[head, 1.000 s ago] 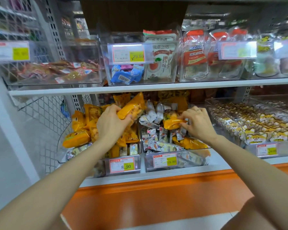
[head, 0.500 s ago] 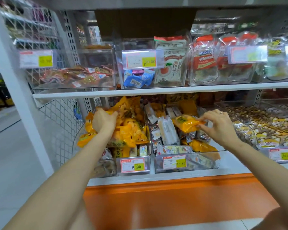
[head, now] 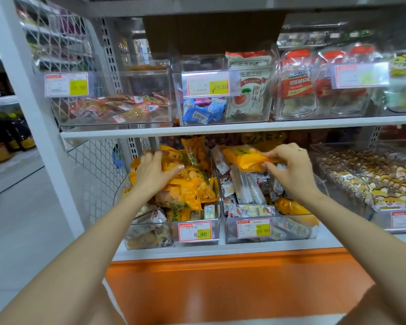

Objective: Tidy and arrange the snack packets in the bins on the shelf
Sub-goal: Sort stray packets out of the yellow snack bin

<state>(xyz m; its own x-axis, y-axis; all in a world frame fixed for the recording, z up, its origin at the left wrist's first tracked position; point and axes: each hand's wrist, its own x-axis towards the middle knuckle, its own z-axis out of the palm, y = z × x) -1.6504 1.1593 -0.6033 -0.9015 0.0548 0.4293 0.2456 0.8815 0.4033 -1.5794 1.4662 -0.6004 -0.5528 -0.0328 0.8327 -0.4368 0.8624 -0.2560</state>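
Two clear bins sit side by side on the lower shelf. The left bin is heaped with yellow snack packets. My left hand rests on top of that heap, fingers spread and pressing down. The right bin holds several white and grey packets with a few yellow ones mixed in. My right hand pinches a yellow packet above the right bin, near the divide between the bins.
A third clear bin of small yellow-and-white packets stands to the right. The upper shelf carries more clear bins with price tags. A wire mesh panel closes the shelf's left side. An orange base panel runs below.
My left hand has set its yellow packet down and now presses on the heap. My right hand has lifted a yellow packet out of the right bin and carried it leftward.
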